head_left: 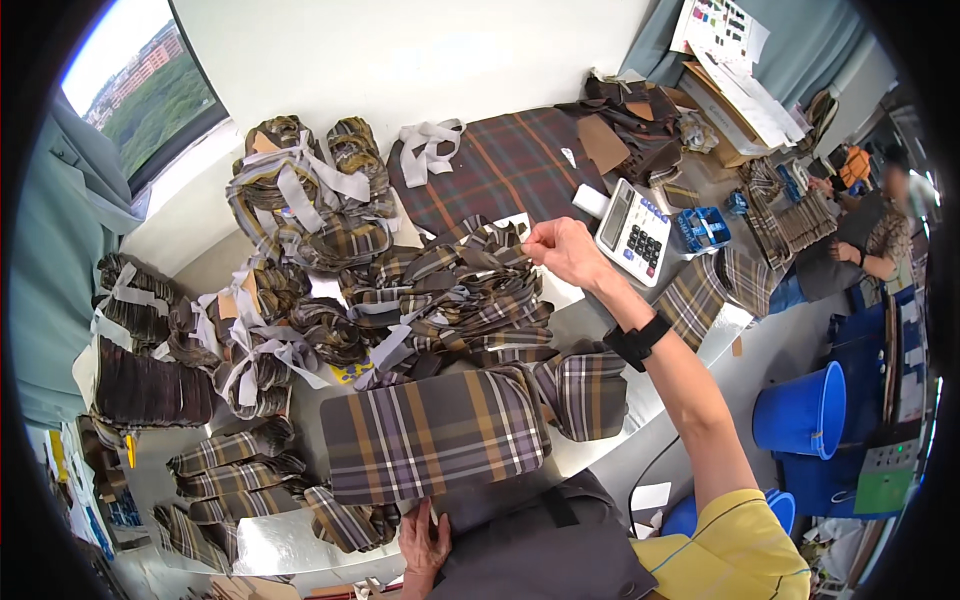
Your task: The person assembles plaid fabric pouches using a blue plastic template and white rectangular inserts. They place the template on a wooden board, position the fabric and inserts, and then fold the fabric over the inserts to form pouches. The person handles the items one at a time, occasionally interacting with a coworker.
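Observation:
My right hand (565, 250) reaches across to the far side of a loose heap of plaid fabric strips (450, 290). Its thumb and fingers are pinched together at the heap's edge, by a white paper, and what is between them is too small to make out. My left hand (425, 540) rests at the near table edge with its fingers stretched out, holding nothing. It lies just below a neat stack of dark plaid fabric pieces (430, 435) with orange and white stripes. Another folded plaid bundle (585, 395) sits to the right of that stack.
Tied plaid bundles (300, 190) crowd the left and back. A white calculator (632, 235) and a blue box (703, 230) stand beyond my right wrist. On the floor at right is a blue bucket (800, 410). A co-worker (870, 235) is at the far right.

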### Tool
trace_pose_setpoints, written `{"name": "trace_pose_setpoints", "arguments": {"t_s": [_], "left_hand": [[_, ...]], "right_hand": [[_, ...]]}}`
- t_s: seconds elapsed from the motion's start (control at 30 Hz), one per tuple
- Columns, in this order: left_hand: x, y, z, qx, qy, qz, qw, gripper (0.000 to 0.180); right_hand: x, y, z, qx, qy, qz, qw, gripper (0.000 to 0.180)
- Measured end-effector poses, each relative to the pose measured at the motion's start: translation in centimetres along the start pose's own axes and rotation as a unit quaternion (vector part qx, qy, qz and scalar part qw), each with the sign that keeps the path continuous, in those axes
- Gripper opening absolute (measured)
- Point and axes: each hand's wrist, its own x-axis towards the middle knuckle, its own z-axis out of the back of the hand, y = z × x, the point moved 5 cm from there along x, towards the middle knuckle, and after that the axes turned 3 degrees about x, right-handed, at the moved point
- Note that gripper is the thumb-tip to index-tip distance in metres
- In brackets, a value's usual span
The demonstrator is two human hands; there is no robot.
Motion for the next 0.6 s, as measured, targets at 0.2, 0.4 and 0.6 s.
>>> {"name": "trace_pose_setpoints", "arguments": {"t_s": [0.2, 0.4, 0.6], "left_hand": [[0.5, 0.2, 0.3, -0.027, -0.029, -0.038, 0.998, 0.054], [-1.5, 1.9, -0.2, -0.004, 0.035, -0.031, 0.999, 0.028], [-0.8, 1.1, 0.7, 0.017, 0.006, -0.072, 0.997, 0.035]], "right_hand": [[-1.0, -0.7, 0.2, 0.020, -0.012, -0.017, 1.000, 0.016], [-1.5, 0.0, 0.1, -0.117, -0.057, 0.017, 0.991, 0.026], [-2.8, 3.2, -5.7, -0.276, 0.031, 0.208, 0.938, 0.078]]}}
